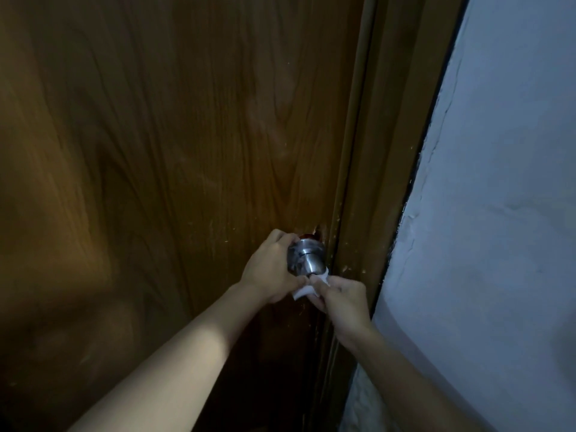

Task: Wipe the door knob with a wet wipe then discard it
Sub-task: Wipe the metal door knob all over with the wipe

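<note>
A round silver door knob [307, 256] sticks out of a brown wooden door [174, 145] near its right edge. My left hand [268, 269] cups the knob from the left, fingers curled over its top and thumb under it. A white wet wipe [307, 289] hangs just below the knob. My right hand [341, 302] pinches the wipe from the lower right, against the knob's underside. My left thumb also touches the wipe. Much of the wipe is hidden between the two hands.
The brown door frame [383, 169] runs up right of the knob, very close to my right hand. A pale blue-white wall [498, 213] with cracked paint fills the right side. The scene is dim.
</note>
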